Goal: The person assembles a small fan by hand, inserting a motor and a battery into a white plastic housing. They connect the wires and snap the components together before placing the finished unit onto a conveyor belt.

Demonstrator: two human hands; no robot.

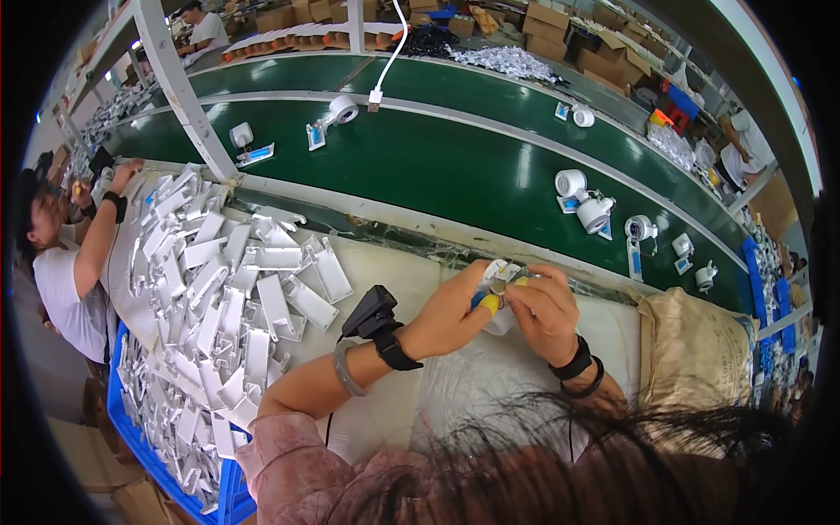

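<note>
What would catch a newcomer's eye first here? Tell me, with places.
Probably the big heap of white parts on the left of the table, with more in the blue bin at lower left. Next, the green belt curving across beyond it, dotted with round white units. Then, near the centre, the left hand and right hand meeting at a small white piece.

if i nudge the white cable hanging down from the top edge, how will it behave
The white cable looks thin and curved, so it is probably floppy and light. Its plug appears to dangle unheld, so a push would likely make it swing.
</note>
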